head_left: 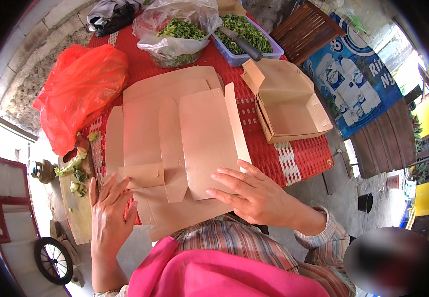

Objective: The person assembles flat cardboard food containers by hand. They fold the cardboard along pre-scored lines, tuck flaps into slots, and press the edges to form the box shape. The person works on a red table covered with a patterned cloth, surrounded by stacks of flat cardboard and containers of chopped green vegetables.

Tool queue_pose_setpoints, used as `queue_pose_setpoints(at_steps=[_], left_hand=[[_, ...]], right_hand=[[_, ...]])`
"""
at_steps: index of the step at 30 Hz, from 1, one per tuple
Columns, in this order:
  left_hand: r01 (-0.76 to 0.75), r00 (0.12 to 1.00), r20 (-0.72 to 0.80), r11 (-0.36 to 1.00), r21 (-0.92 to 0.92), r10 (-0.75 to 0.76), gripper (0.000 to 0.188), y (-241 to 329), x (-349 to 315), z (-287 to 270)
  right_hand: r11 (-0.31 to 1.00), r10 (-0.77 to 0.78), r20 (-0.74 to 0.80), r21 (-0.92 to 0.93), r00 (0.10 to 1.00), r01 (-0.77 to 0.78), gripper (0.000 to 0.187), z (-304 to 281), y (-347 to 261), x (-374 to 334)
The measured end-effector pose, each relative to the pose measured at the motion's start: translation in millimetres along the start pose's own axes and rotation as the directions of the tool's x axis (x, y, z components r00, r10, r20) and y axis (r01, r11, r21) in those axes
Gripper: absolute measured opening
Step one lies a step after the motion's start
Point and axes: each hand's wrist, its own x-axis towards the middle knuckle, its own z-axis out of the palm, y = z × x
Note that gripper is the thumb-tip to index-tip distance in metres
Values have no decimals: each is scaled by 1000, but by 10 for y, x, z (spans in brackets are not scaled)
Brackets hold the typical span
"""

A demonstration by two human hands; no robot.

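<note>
Our left hand (110,220) is unclenched beside a small flap (143,175) — our right hand (256,195) spreads loosely, fingertips on the flat cardboard (209,138). That cardboard lies before us on the red table (265,166), left of an open box (296,111).

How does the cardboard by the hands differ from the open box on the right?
The cardboard lies mostly flat, while the open box stands with raised walls. The right hand touches the cardboard; neither hand touches the open box. Both are plain brown.
</note>
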Motion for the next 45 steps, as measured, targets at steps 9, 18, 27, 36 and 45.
queue_pose_setpoints(at_steps=[9,18,27,36,45], left_hand=[[-414,898,-201,906,-83,392,30,456,438,269],[-316,934,-311,806,-500,173,20,464,521,102],[-274,908,-410,615,-740,-90,23,459,444,300],[-166,968,-249,847,-505,41,22,539,417,484],[-343,935,-174,914,-216,309,37,493,410,543]], right_hand=[[988,-44,63,-142,997,53,40,-33,-81,171],[974,-139,-80,-189,987,122,37,-404,-284,273],[973,21,87,-231,996,-1,33,-299,-186,324],[992,69,159,96,985,-85,13,159,143,248],[812,122,445,469,887,-347,15,230,555,556]])
